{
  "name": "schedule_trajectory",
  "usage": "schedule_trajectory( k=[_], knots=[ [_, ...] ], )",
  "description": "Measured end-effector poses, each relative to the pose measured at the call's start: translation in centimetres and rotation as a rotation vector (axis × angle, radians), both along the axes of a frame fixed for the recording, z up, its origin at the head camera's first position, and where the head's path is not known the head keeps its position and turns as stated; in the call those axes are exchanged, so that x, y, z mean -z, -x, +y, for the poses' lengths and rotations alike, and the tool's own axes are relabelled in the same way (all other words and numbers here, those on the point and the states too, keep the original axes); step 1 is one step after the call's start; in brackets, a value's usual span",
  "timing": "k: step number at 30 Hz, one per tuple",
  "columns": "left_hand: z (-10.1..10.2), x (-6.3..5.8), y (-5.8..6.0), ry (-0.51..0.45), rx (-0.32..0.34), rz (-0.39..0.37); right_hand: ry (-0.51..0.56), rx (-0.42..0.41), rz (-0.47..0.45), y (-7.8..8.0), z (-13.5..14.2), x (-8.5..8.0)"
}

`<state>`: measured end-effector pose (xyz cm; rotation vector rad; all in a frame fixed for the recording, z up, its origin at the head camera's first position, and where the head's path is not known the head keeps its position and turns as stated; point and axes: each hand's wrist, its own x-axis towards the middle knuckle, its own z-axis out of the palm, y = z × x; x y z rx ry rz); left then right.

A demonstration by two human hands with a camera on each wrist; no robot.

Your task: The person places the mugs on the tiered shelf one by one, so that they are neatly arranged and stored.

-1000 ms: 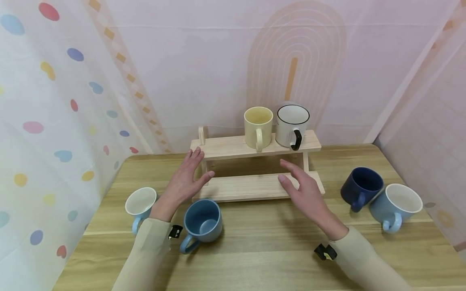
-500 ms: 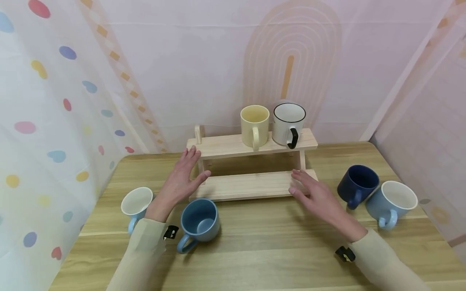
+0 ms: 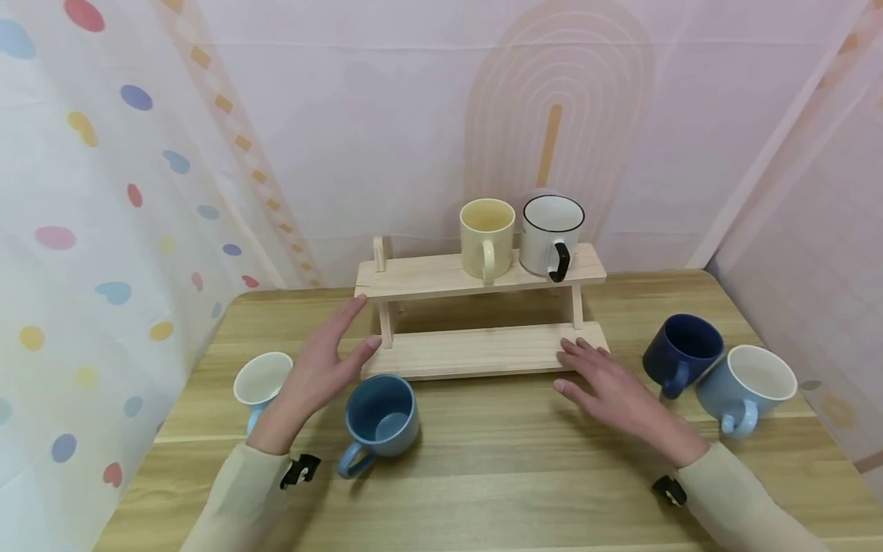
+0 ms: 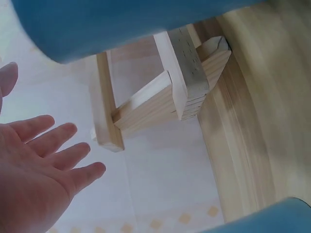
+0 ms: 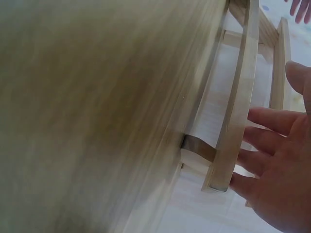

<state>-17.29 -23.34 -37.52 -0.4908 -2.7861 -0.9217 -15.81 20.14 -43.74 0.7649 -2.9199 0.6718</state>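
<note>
A two-tier wooden rack [image 3: 476,351] stands at the back of the table. My left hand [image 3: 319,368] is by its left end, fingers extended and nothing held; in the left wrist view this hand [image 4: 43,170] is palm-up and apart from the rack. My right hand [image 3: 610,387] has its fingers over the right end of the lower shelf. In the right wrist view its fingertips appear at that board's edge; contact is unclear. A yellow mug [image 3: 476,253] and a black-rimmed white mug [image 3: 536,253] stand on the upper shelf. A steel-blue mug [image 3: 396,441] stands right of my left wrist.
A light-blue mug [image 3: 258,399] with white inside is beside my left hand, partly covered by it. To the right, a navy mug [image 3: 665,353] stands close to another light-blue mug [image 3: 727,391]. A patterned curtain [image 3: 386,153] hangs behind the wooden table [image 3: 483,491].
My left hand has drawn back down and left from the rack's upper shelf. My right hand has moved right and lower, towards the lower shelf's right end. The mugs have stayed put.
</note>
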Motion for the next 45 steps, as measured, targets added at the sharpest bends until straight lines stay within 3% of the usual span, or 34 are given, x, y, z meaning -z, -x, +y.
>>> schedule_trajectory(
  k=[10, 20, 28, 36, 39, 45],
  knots=[
    [-1.3, 0.2, -2.8, -0.158, 0.051, 0.025, 0.0, 0.0, -0.02, 0.0, 0.2, 0.4],
    [-2.5, 0.5, -5.7, -0.284, 0.086, -0.129, 0.001, -0.001, -0.033, 0.0, 0.5, 0.3],
    [-4.2, 1.6, -7.2, -0.301, 0.146, -0.19, -0.005, -0.003, -0.04, -0.1, 0.6, 0.0],
    [-5.7, 2.3, -8.4, -0.299, 0.149, -0.292, -0.004, -0.011, -0.05, 0.0, 0.5, -0.1],
    [-6.2, 2.7, -8.8, -0.325, 0.179, -0.338, -0.003, -0.014, -0.051, 0.0, 0.5, 0.0],
    [-7.0, 3.6, -9.0, -0.407, 0.304, -0.437, -0.007, -0.023, -0.043, 0.0, 0.5, -0.1]
  ],
)
